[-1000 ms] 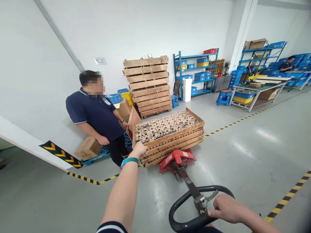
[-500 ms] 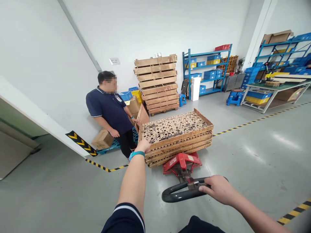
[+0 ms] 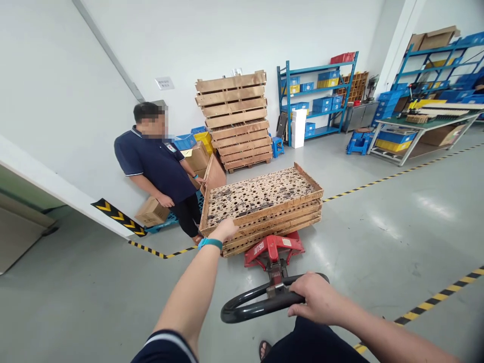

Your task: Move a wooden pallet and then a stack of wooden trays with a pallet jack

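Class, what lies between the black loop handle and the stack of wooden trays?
The head view shows a short shaft and the red truck body between the black loop handle and the wooden trays.

Navy left sleeve [image 3: 161, 350] edged with a white stripe, teal wristband [image 3: 210, 243], dark trousers [image 3: 308, 344], dark sandal [image 3: 266, 346].

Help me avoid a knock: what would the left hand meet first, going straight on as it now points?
Most likely the top tray, at its near wall; the left hand looks right at it, perhaps touching, though depth is unclear.
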`<state>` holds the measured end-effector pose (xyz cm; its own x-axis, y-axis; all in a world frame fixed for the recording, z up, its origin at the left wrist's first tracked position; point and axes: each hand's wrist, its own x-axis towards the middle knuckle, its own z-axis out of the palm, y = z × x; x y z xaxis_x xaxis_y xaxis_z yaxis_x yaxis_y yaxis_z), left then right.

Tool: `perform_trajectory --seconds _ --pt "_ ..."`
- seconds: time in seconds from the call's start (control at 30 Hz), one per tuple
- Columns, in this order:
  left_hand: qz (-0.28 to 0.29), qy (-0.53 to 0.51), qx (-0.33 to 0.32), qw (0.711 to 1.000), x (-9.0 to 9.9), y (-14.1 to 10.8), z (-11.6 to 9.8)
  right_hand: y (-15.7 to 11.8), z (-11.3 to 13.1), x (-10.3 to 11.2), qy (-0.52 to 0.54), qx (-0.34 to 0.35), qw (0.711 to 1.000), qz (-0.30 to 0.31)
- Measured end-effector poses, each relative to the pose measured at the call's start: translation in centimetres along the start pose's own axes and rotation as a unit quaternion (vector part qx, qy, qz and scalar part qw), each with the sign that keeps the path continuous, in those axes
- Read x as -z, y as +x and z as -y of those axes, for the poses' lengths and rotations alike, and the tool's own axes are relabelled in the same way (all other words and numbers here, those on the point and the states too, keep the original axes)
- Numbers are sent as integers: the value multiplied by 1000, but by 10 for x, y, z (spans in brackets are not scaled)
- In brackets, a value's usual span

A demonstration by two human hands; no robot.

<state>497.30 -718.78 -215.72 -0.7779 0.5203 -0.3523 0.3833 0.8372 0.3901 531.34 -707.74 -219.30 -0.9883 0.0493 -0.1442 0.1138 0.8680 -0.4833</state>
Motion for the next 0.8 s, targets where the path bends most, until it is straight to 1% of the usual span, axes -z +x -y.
perform_trajectory --seconds 0.07,0.13,0.17,0.23,0.27,0.33,0.4,0.47,0.57,0.7,0.8 --pt "71 -21 -47 996 -26 -40 -2 -7 -5 1 19 15 1000 4" --pt "159 -62 -121 978 -53 -89 1 -12 -11 2 33 22 999 -2" --pt "191 -77 -148 967 -65 -115 5 -14 -15 3 37 24 999 -8" --pt "204 -67 -200 956 -85 -162 12 -16 -22 5 37 19 999 -15" --pt "191 -57 -211 957 -94 -181 15 -16 -24 6 36 15 999 -12" --pt "123 -27 -176 976 -107 -209 17 -17 -28 9 35 13 999 5" --pt "70 -6 -115 991 -116 -224 13 -19 -30 13 29 18 999 28" --pt "58 4 -84 995 -123 -231 3 -23 -32 17 20 20 999 47" --pt "59 14 -87 994 -131 -239 -14 -33 -38 21 17 3 999 51" --pt "43 23 -108 993 -144 -253 -27 -49 -44 18 -5 -17 1000 -7" --pt "25 18 -110 993 -159 -265 -28 -64 -39 10 -47 -47 997 -38"
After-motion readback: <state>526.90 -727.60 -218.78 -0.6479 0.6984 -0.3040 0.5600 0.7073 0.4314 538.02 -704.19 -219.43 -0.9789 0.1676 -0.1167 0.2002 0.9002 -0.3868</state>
